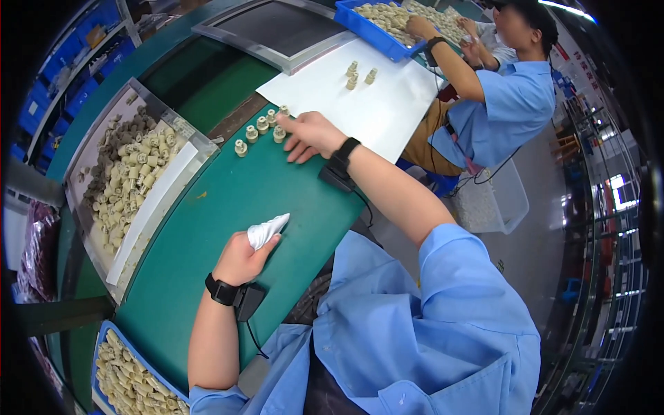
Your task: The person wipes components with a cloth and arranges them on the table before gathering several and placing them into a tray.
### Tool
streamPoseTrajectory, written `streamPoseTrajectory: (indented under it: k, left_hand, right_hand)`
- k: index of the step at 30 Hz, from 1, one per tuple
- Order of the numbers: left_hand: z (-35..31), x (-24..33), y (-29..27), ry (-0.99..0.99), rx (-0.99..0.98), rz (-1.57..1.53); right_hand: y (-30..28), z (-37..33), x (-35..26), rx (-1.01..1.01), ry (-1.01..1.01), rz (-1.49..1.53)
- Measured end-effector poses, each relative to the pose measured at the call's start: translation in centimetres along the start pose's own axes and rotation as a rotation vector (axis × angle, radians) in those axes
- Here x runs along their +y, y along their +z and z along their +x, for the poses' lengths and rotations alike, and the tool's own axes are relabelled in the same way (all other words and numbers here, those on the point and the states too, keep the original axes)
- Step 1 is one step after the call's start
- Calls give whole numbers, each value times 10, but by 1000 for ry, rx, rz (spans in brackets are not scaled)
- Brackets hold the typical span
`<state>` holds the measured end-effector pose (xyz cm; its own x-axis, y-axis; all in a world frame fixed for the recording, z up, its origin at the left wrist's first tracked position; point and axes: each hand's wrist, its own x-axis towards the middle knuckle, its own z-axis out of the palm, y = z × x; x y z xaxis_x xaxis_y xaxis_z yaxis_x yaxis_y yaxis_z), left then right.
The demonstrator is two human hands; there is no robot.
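Observation:
My left hand (242,257) is closed around a bunched white cloth (266,232), whose twisted tip points up and to the right above the green tabletop (200,228). My right hand (312,137) reaches toward the far side, fingers apart and slightly curled. Its thumb and fingertips are right beside a small beige stepped cylindrical part (279,134); whether they touch it I cannot tell. Several like parts stand upright in a loose group there, among them a beige part (241,148) at the group's left end.
A metal-edged tray (166,131) of beige and grey parts lies left. A blue bin (104,346) of parts stands at lower left. Three parts stand on a white sheet (311,86). Beyond, a co-worker in a blue shirt (515,104) reaches into a blue tray (366,31).

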<state>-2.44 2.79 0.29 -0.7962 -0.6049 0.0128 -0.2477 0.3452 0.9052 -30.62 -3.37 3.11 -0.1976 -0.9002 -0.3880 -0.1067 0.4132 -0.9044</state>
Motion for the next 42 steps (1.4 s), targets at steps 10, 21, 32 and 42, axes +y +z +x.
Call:
streamPoseTrajectory:
  k: [10,21,32,42]
  left_hand:
    - [3,6,-1,-7,-26,-51]
    - [3,2,1,17,-2,-49]
    - [4,2,-1,29,7,-32]
    - [2,3,3,81,23,-73]
  right_hand:
    - [-177,48,25,742,-160,256]
    - [-208,81,24,532,54,503]
    - [-207,92,21,550,98,390]
    - [-194,63,35,451,-33,386]
